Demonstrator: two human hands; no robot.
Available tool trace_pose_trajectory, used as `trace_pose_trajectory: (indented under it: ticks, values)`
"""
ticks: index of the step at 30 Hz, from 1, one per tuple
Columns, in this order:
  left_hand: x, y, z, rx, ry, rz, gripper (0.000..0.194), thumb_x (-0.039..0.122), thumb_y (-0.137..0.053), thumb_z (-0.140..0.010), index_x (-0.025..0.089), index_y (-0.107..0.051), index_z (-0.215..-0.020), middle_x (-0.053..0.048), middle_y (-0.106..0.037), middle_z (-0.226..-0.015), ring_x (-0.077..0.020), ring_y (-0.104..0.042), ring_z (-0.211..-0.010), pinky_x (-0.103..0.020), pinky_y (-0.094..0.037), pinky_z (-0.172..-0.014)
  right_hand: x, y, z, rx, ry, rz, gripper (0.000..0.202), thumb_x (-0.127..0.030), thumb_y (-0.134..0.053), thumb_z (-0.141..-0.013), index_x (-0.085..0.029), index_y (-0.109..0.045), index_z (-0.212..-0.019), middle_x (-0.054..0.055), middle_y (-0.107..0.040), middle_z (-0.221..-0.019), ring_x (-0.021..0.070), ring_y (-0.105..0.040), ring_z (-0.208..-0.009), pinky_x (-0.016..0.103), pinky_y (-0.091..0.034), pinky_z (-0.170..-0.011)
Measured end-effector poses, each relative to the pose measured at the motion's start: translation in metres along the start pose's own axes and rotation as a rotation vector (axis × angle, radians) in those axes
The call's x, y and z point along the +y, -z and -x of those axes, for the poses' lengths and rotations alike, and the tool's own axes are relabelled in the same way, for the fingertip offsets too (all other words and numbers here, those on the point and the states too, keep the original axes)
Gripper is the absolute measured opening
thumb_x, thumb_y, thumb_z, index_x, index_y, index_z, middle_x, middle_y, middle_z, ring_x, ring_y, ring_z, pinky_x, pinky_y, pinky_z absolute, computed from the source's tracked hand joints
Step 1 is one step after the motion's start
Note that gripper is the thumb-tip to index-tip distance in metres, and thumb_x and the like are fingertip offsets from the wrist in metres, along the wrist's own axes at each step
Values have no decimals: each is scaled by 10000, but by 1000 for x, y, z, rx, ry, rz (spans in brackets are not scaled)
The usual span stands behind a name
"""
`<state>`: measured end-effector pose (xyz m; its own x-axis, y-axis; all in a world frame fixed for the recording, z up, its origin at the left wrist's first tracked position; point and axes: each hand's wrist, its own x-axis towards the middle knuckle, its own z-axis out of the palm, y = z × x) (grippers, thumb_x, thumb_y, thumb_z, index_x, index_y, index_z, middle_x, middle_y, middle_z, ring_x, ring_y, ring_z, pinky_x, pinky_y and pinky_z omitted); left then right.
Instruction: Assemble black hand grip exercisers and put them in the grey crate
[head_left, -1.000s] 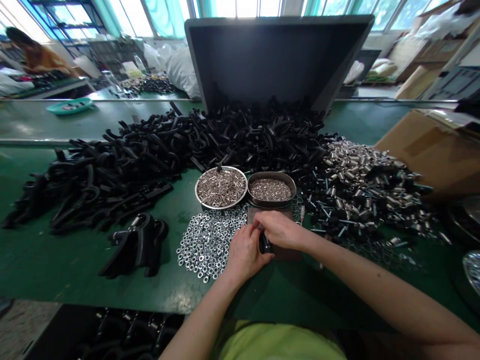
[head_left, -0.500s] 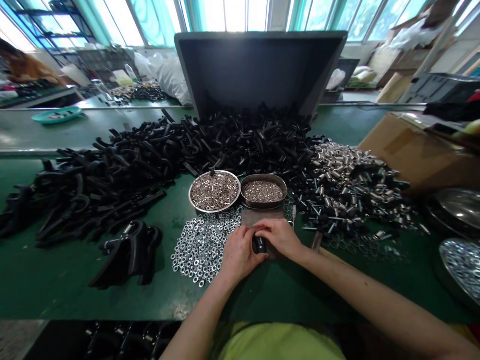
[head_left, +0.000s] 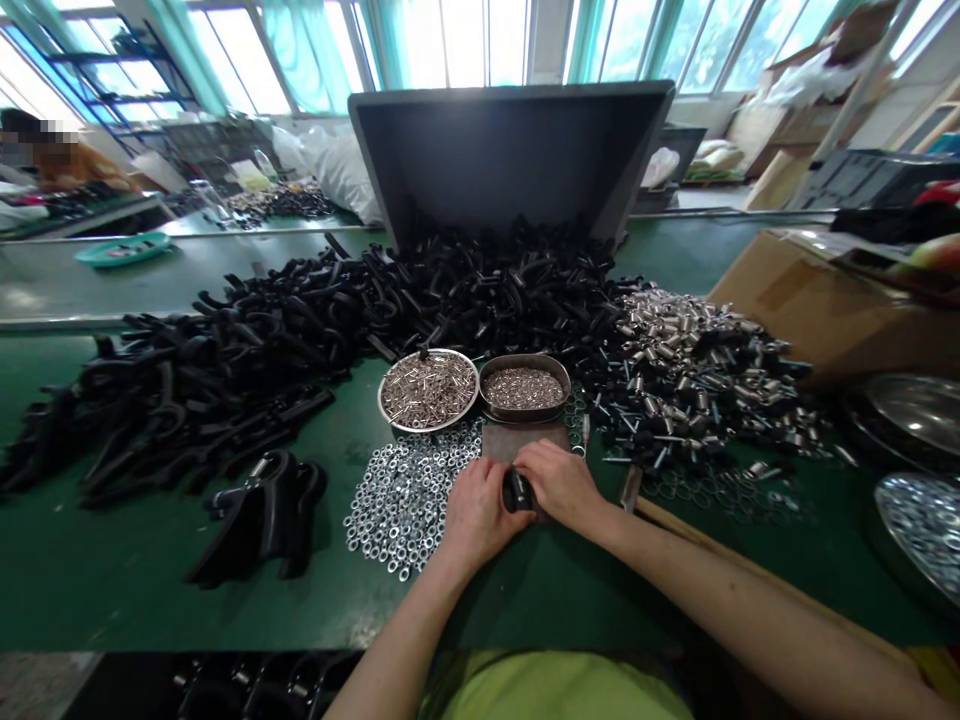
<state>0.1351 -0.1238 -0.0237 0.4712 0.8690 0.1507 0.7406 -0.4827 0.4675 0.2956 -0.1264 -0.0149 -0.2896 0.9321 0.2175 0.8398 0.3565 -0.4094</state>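
My left hand (head_left: 477, 508) is closed around a small, shiny black plastic part (head_left: 518, 490), thumb on its near side. From the right, my right hand (head_left: 561, 484) bends its closed fingers against the same part; its fingertips are partly hidden. Both hands rest over a flat metal plate (head_left: 517, 438) on the bench. A spread of loose nuts (head_left: 405, 505) lies left of my left hand. Just beyond the plate stand a round dish of metal pins (head_left: 429, 390) and an oval tin of small metal pieces (head_left: 525, 388).
Black curved handles (head_left: 285, 320) are heaped across the bench before a tipped grey bin (head_left: 517, 160). Metal fittings (head_left: 690, 370) pile up at right, by a cardboard box (head_left: 825, 300). A wooden-handled tool (head_left: 697, 535) lies near my right forearm. Another person (head_left: 67, 160) sits far left.
My right fingers have shifted slightly from the part's far end toward its right side. My left hand keeps its hold. The camera view has tilted a little upward.
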Motion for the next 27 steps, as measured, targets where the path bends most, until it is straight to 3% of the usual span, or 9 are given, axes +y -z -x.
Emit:
trace_pose_trajectory:
  ticks: [3, 6, 8, 12, 17, 23, 27]
  values:
    - [-1, 0, 1, 13, -21, -3, 545, 361, -763, -616, 204, -532, -1084, -56, -565, -1008, -243, -515, -960, -398, -438, -845, 9, 19, -20, -138, 29, 14, 185, -265, -516, -874, -207, -689, -841, 41, -687, -841, 180, -583, -831, 277, -433, -720]
    - [-2, -1, 3, -3, -63, -20, 606, 395, -742, -653, 239, -500, -1186, -58, -563, -1036, -245, -508, -963, -400, -436, -842, 30, 35, -57, -105, -97, 92, 185, -267, -524, -873, -227, -703, -889, 37, -697, -895, 177, -586, -888, 273, -433, -772]
    - [-3, -1, 3, -22, -85, -49, 613, 416, -718, -684, 248, -484, -1225, -63, -564, -1035, -247, -506, -956, -404, -435, -841, 46, 36, -83, -63, -182, 167, 155, -205, -566, -833, -211, -712, -883, 74, -693, -940, 206, -570, -958, 292, -430, -805]
    - [-2, -1, 4, -48, -104, -116, 656, 443, -703, -701, 237, -452, -1272, -72, -564, -1041, -261, -504, -959, -411, -439, -843, 66, 26, -117, -121, -264, 215, 76, -142, -680, -708, -183, -722, -756, 112, -691, -880, 228, -594, -922, 288, -445, -773]
    - [-2, -1, 3, -62, -110, -94, 677, 424, -702, -710, 218, -424, -1292, -81, -559, -1075, -264, -489, -991, -426, -433, -858, 74, 21, -119, -134, -314, 186, 19, -207, -686, -707, -196, -699, -714, 86, -691, -888, 227, -606, -926, 283, -443, -750]
    - [-2, -2, 1, -55, -129, -15, 619, 391, -695, -715, 207, -455, -1255, -91, -572, -1073, -270, -501, -1004, -438, -434, -868, 81, 24, -109, -19, -373, 22, 199, -231, -490, -839, -167, -676, -869, 106, -692, -896, 220, -617, -913, 317, -436, -800]
    - [0, -4, -2, 18, -34, 155, 554, 387, -718, -683, 175, -539, -1163, -99, -599, -1050, -270, -522, -1006, -434, -427, -899, 80, 29, -106, 23, -401, -201, 196, -175, -459, -828, -154, -651, -858, 66, -707, -802, 157, -643, -739, 265, -480, -725]
